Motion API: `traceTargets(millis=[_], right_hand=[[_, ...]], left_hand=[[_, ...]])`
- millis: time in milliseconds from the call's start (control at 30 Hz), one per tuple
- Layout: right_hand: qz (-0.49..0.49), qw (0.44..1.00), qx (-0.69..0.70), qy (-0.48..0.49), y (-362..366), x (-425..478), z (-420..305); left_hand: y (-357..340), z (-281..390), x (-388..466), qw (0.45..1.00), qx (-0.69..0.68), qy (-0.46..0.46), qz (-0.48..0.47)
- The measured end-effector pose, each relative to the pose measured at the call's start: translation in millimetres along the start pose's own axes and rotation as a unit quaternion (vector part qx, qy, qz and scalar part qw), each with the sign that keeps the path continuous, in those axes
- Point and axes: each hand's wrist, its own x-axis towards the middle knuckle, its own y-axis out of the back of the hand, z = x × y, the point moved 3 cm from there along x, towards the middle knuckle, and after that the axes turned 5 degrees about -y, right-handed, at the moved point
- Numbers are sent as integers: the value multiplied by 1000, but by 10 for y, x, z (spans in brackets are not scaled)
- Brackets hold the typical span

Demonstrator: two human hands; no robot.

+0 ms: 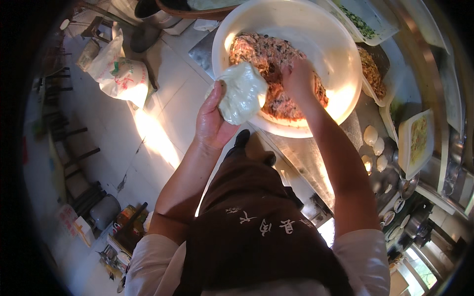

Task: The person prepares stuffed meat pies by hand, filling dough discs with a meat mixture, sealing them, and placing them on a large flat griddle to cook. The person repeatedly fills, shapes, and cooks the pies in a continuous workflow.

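A flattened round of pale, shiny dough rests on my left hand, the thumb lying over its near edge. It overhangs the near left rim of a large white bowl. Inside that bowl lies a mound of reddish minced filling with dark bits through it. My right hand reaches into the mound with its fingers bent down. Its fingertips are hidden, so whether filling is gripped between them does not show.
Several small dough balls sit on the metal counter at right. Beyond are a tub of chopped greens, a tray of shredded food and another white tub. A printed plastic sack stands on the tiled floor.
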Motion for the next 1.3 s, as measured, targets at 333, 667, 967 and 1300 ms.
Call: traceTargets(millis=[333,667,967,1300], right_hand=[[140,960,145,195,-222,681,-33],[49,960,206,182,-9,62,-276],[-73,958,169,222,-33,3,-133],[-110,964,131,202,113,-339,-82]], left_hand=[[181,114,81,994,-105,13,-11],[261,117,57,996,-83,14,19],[241,113,66,996,-93,10,-12],[43,92,83,998,-13,-2,61]])
